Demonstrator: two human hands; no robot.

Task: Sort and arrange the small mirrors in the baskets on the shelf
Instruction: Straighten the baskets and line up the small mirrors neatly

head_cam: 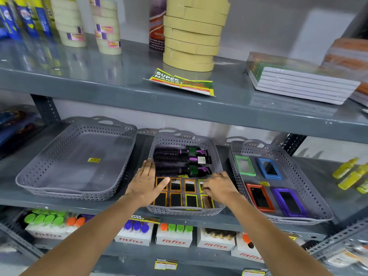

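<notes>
Glossy grey metal shelf (pixel 119 90); perforated matt plastic baskets (pixel 75 188).

Grey metal shelf (pixel 123 204) carries three grey perforated baskets (pixel 75 156) side by side, yellow bottles (pixel 350 174) right.

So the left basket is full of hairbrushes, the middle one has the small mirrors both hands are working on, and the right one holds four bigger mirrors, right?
Not quite. In the head view the left basket is empty apart from a yellow sticker. The hairbrushes lie in the middle basket, behind the small mirrors that the left hand and right hand are working on. The right basket does hold four bigger mirrors.
</notes>
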